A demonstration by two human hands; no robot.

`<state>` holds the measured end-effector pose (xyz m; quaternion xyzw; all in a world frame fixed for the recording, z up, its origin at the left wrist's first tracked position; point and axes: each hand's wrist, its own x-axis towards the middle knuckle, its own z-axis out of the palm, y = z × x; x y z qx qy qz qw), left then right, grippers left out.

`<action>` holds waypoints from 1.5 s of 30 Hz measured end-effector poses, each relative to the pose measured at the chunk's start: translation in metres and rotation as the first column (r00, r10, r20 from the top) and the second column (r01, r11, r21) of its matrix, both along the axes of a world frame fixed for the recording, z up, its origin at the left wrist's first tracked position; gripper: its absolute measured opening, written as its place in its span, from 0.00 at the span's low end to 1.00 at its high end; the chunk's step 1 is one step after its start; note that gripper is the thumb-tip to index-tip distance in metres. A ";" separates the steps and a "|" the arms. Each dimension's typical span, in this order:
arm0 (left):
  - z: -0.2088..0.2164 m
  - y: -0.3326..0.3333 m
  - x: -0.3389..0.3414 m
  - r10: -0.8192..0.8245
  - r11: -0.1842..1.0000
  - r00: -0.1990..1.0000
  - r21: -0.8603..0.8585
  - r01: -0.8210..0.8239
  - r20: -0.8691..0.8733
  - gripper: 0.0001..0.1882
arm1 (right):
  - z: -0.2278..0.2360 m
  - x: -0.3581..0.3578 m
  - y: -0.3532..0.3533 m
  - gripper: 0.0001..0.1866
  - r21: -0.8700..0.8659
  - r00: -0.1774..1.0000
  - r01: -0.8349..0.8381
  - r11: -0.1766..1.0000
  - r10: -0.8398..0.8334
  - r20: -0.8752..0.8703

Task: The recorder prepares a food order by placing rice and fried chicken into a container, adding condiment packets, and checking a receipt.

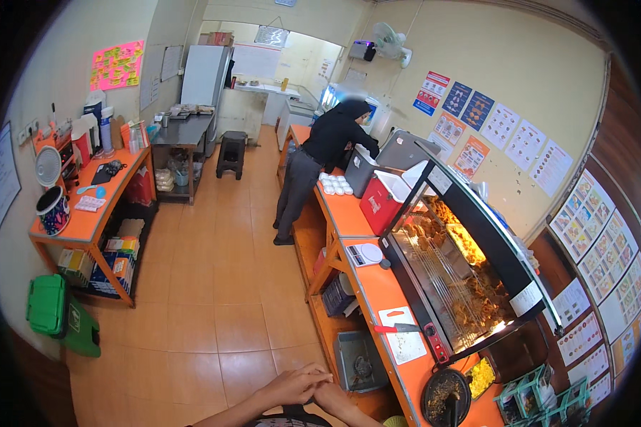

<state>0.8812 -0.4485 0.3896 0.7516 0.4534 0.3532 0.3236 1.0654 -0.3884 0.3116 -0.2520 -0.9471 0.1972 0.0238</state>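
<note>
Right now my left hand [292,388] and right hand [327,393] are clasped together, holding nothing, low at six o'clock. Nearest them, at about two o'clock and closer to my right hand, sits the grey metal tray [358,361] on the shelf below the orange desk [377,292], its long axis running away from me.

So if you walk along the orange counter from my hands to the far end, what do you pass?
Clasped hands → dark round pan → white cutting board with a knife → small scale → red box → tray of white eggs.

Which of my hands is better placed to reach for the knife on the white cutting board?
Probably the right. Both hands are clasped low in view, but the right hand lies on the counter's side, nearer the red-handled knife on the cutting board; the left hand would have to cross over it.
</note>
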 end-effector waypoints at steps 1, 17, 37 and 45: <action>0.027 -0.006 -0.006 0.008 1.000 0.997 -0.025 -0.006 0.076 0.26 | 0.012 -0.006 0.000 0.09 -0.005 1.000 -0.002 1.000 0.002 -0.004; 0.157 -0.027 -0.014 -0.332 0.572 0.789 0.776 -0.267 0.517 0.07 | 0.065 -0.003 0.008 0.28 -0.153 0.888 0.124 0.980 -0.179 -0.424; -0.025 -0.029 -0.017 0.480 0.870 0.843 0.007 -0.493 -0.243 0.16 | 0.024 -0.081 -0.017 0.17 -0.979 0.488 -0.194 -0.061 -0.872 -0.042; -0.030 -0.033 -0.008 0.393 0.912 0.886 -0.014 -0.409 -0.245 0.13 | -0.030 -0.067 -0.011 0.25 -0.989 0.460 -0.145 -0.002 -0.885 -0.065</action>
